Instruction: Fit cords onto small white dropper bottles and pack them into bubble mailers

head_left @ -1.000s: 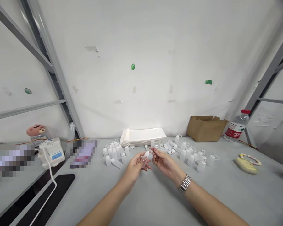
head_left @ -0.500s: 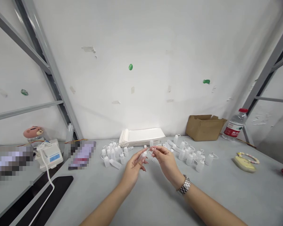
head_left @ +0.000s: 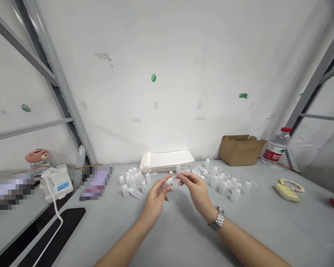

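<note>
My left hand point(head_left: 156, 194) is closed around a small translucent squeeze bottle point(head_left: 169, 181), which tilts up to the right. Close beside its top, my right hand point(head_left: 191, 182) pinches with thumb and forefinger. A thin clear strap or cap seems to be between those fingertips, too small to make out fully. Several like bottles with looped cap straps stand in a cluster on the left point(head_left: 133, 181), one of them lying down point(head_left: 135, 193). Another group of the bottles point(head_left: 223, 187) stands and lies beyond my right hand.
A stack of white padded envelopes point(head_left: 167, 161) lies against the wall. Behind the right group are an open cardboard box point(head_left: 241, 151) and a red-capped water bottle point(head_left: 277, 146). A yellow pouch with a beaded strap point(head_left: 286, 193) lies at right, a blurred phone point(head_left: 97, 183) at left.
Both hands keep nearly the same place and hold on the bottle; the right fingertips have shifted slightly at its top. The whole view has moved a little.
</note>
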### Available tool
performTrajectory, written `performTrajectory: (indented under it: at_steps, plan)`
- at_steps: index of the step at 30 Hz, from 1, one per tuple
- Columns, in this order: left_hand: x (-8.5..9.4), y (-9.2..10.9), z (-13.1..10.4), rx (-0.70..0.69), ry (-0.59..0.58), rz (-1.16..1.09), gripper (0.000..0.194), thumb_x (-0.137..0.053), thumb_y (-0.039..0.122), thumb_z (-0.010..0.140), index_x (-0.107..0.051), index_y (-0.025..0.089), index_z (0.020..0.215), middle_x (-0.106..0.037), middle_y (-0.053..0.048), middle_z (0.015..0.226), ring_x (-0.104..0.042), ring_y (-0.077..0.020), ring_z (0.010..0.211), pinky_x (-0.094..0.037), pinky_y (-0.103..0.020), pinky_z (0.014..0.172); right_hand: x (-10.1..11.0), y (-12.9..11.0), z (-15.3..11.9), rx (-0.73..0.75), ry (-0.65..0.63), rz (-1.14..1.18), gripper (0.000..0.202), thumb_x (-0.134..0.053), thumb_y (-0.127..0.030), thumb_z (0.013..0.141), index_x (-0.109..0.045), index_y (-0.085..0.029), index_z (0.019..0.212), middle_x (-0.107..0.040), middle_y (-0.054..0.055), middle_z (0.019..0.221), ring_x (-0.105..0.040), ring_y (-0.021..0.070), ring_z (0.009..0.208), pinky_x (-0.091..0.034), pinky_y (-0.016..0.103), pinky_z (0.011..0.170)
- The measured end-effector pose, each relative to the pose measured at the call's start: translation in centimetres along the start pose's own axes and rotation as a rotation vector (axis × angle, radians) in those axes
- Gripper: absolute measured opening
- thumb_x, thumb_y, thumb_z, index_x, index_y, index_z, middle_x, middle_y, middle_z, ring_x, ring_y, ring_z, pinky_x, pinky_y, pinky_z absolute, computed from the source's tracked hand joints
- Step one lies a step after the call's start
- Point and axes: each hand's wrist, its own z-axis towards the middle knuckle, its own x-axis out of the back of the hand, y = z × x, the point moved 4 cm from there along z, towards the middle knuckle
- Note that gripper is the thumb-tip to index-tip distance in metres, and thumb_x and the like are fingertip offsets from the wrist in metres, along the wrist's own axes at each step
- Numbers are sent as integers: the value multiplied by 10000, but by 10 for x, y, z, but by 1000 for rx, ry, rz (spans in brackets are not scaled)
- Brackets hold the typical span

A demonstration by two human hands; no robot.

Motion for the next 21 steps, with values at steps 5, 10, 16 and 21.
performTrajectory:
  at_steps: [5, 10, 16, 21]
  plan:
    - [-1, 2, -4, -28, 16, 114, 371, -520, 370, 784, -572, 253, 1132, -548, -66, 974, -543, -150, 744, -400, -222, 519, 1, 5, 3, 12, -45, 7, 198, -599, -368, 737, -689, -198, 786, -536, 1, 639, -459, 129, 631, -386, 275, 635]
    - [-3, 2, -6, 15, 5, 107, 405, -527, 389, 771, -569, 226, 1140, -535, -67, 939, -540, -147, 704, -389, -226, 484, 0, 9, 4, -25, -70, 24, 237, -592, -407, 737, -671, -184, 752, -492, -7, 613, -436, 128, 623, -365, 266, 621]
    - [-6, 5, -6, 16, -6, 99, 404, -545, 388, 750, -591, 218, 1114, -509, -35, 834, -509, -113, 594, -400, -232, 464, 0, 10, 4, -58, -82, 45, 240, -608, -415, 723, -668, -183, 735, -503, -9, 616, -439, 125, 620, -365, 263, 622]
    - [-6, 3, -5, 19, -20, 116, 412, -523, 386, 758, -581, 202, 1121, -483, -16, 804, -479, -87, 542, -397, -230, 462, -1, 13, 3, -62, -115, 45, 242, -603, -410, 732, -665, -176, 720, -509, 0, 634, -442, 127, 635, -370, 259, 628]
